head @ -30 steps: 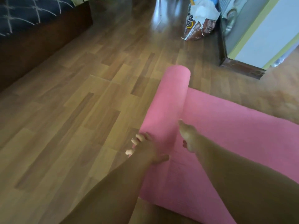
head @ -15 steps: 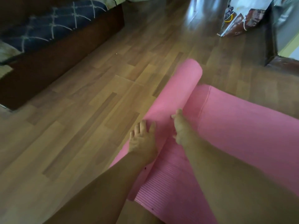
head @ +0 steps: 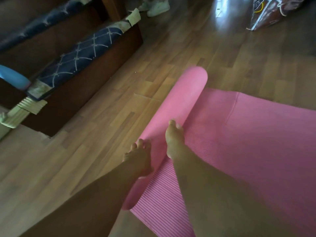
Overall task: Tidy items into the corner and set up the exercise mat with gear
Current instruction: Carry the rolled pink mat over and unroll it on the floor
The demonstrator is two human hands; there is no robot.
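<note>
— Exercise mat [head: 256, 151], entry one: position and condition?

— Lies on the wooden floor [head: 102, 151], lower right of the head view. Pink. Partly unrolled: the flat part spreads to the right and runs out of frame. The rolled part [head: 181, 103] is a smooth cylinder lying on a diagonal, from bottom centre up to mid-frame.

— Surface?

— Two textures. The roll's outer face is plain. The flat part shows fine parallel ribs, clearest close to the arms. One raised crease runs across the flat part, just beside the far end of the roll.

— Left hand [head: 139, 158]?

— Palm down on the near stretch of the roll. Its fingers [head: 142, 144] are extended and slightly spread, reaching over the roll's left edge toward the floor. They press the mat and grip nothing.

— Right hand [head: 174, 139]?

— Just beside the left and a little farther along the roll, set where the roll meets the flat part. The back of the hand faces the camera and the fingertips are bunched against the roll. With the blur I cannot tell whether they curl round the mat or only push on it.

— Surroundings?

— A low dark couch [head: 82, 53] with a navy cover in a white lattice pattern, at left, well apart from the mat. A blue object [head: 13, 77] at the left edge, unidentified. Pale shoes [head: 158, 6] at top. A brown and white bag [head: 273, 12] on the floor, top right.
</note>
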